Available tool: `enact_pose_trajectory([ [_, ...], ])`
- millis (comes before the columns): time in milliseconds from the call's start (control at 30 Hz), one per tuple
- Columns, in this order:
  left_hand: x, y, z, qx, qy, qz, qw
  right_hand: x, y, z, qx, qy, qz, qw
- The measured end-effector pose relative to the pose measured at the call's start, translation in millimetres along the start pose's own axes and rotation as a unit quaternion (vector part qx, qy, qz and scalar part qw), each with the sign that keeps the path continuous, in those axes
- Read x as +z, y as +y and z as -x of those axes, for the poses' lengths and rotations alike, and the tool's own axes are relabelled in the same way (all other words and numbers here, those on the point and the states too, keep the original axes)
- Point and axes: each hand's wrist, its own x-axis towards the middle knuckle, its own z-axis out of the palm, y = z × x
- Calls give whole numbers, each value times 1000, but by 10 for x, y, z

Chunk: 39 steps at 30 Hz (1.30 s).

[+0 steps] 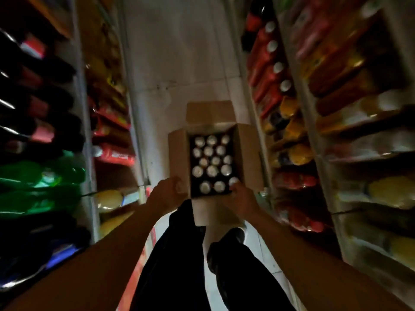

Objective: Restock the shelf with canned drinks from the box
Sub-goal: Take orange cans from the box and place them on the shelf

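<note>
1. I am looking down a narrow shop aisle at an open cardboard box (pixel 179 153) sitting on the pale floor (pixel 170 52), with its flaps folded outward.
2. Inside the box, silver-topped cans (pixel 212 163) are standing upright in rows; it is looking nearly full (I count about fifteen tops).
3. My left hand (pixel 167 191) is resting at the near-left corner of the box; whether its fingers are gripping the flap or only touching it, I cannot tell.
4. My right hand (pixel 241 199) is reaching in at the near-right corner, fingertips curling onto the nearest can (pixel 233 181) there.
5. Blurred shelves (pixel 350 122) of bottles and packets are flanking the box on both sides.
6. Judging by the full box, restocking is barely starting; almost every can is waiting to be shelved.
</note>
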Motion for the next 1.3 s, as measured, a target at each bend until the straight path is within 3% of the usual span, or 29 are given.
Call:
enact_pose_trajectory([
  [100, 348, -265, -489, 1, 16, 42, 999, 380, 399, -784, -13, 18, 42, 999],
  [300, 827, -591, -1321, 7, -5, 58, 998, 589, 447, -1812, 6, 85, 75, 994],
  [533, 979, -783, -1842, 30, -43, 39, 998, 719, 778, -2332, 36, 71, 109, 991],
  [1033, 1127, -566, -2181, 92, -47, 21, 994, 800, 954, -2542, 15, 60, 106, 992],
  [1200, 1027, -319, -2023, 122, -51, 33, 991, 495, 632, -2014, 2, 123, 61, 991],
  [1300, 801, 152, -1799, 193, -75, 59, 977, -11, 262, -1425, -2, 148, -34, 988],
])
